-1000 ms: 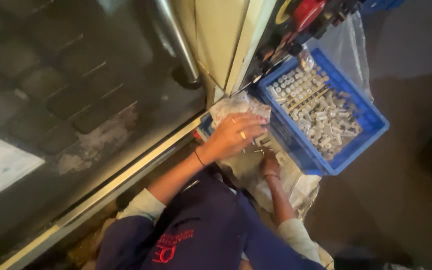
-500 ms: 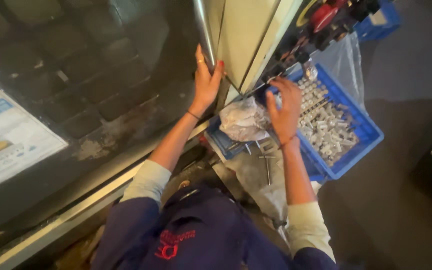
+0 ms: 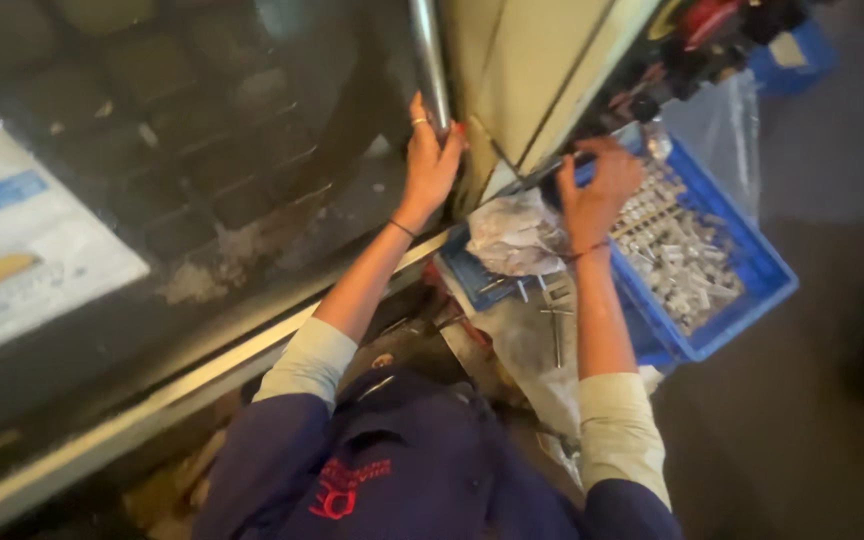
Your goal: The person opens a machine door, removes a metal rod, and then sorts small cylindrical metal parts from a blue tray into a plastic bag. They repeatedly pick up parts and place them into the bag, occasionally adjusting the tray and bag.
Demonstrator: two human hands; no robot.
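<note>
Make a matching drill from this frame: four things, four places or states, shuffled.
Things:
1. left hand
2. right hand
3. blue crate
4. crumpled plastic bag

Places or states:
A. holds many small metal parts
B. grips the upright metal bar
C. lies between the two forearms, by the crate's near corner
D. reaches to the machine's edge above the crate

Pairs: 1-B, 2-D, 3-A, 4-C
</note>
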